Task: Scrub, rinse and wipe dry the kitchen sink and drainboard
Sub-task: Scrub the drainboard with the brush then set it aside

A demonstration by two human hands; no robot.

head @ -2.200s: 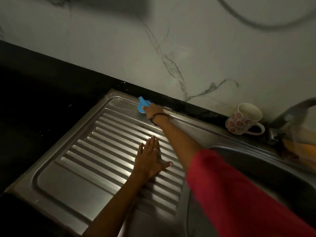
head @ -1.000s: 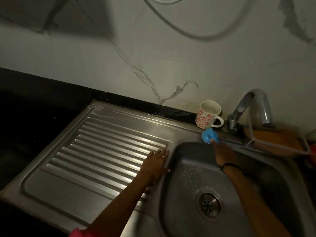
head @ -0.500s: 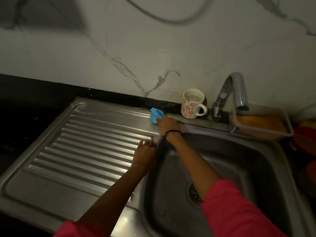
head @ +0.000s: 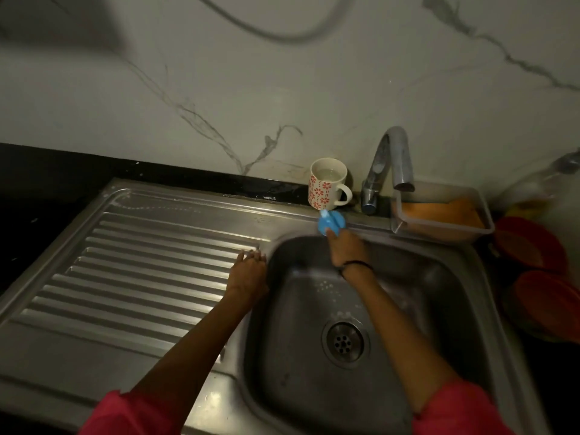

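From the head camera, the right hand reaches across the sink and grips a small blue scrubber, fingers closed around it, pressing it against the back rim of the sink just in front of the mug. A dark band circles the right wrist. The left hand lies flat, fingers together and holding nothing, on the right end of the drainboard at the edge of the basin. Both forearms come out of pink sleeves at the bottom of the frame.

The mug, white with red flowers, stands upright on the back ledge with liquid inside, just left of the tap. The drain sits in the middle of the basin floor, with small pale specks above it. A clear plastic tray holding something orange rests on the sink's back right corner, under the tap spout. Red plates lie on the dark tabletop to the far right. The wall is veined marble.
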